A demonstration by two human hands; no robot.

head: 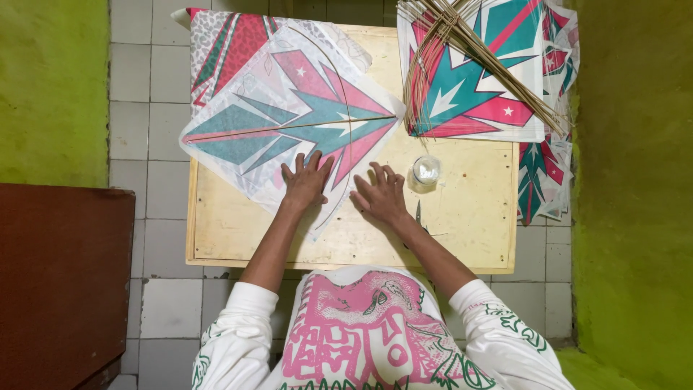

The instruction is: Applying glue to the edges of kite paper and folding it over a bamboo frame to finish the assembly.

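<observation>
Your left hand (pixel 306 182) lies flat, fingers spread, on the kite (pixel 292 119) at the worktop's (pixel 462 217) middle; your right hand (pixel 381 193) presses its near-right edge, holding nothing. Keep both palms flat and smooth outward along the bowed stick (pixel 346 101), so the paper stays unwrinkled.

No packages, labels, signs or screens show anywhere in this view.
</observation>
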